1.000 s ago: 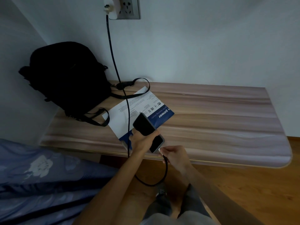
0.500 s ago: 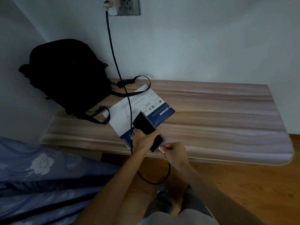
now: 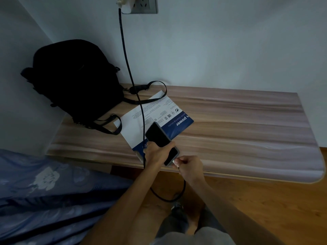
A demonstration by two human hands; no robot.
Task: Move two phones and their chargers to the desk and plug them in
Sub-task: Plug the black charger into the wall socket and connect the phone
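Observation:
A dark phone (image 3: 160, 138) is held just above the front edge of the wooden desk (image 3: 238, 128), screen up. My left hand (image 3: 157, 153) grips it around the middle. My right hand (image 3: 188, 167) pinches the white plug end (image 3: 175, 163) of a black charging cable (image 3: 131, 80) at the phone's bottom edge. The cable runs up to a white charger (image 3: 124, 5) plugged into the wall socket (image 3: 146, 6), and loops below the desk edge. Only one phone is in view.
A black backpack (image 3: 74, 80) stands at the desk's back left, straps trailing. A white and blue printed packet (image 3: 159, 117) lies under the phone. A blue flowered bed cover (image 3: 44, 188) is at the lower left; wooden floor at the right.
Both hands and the phone have shifted slightly forward over the desk edge. The plug end stays pressed at the phone's bottom edge.

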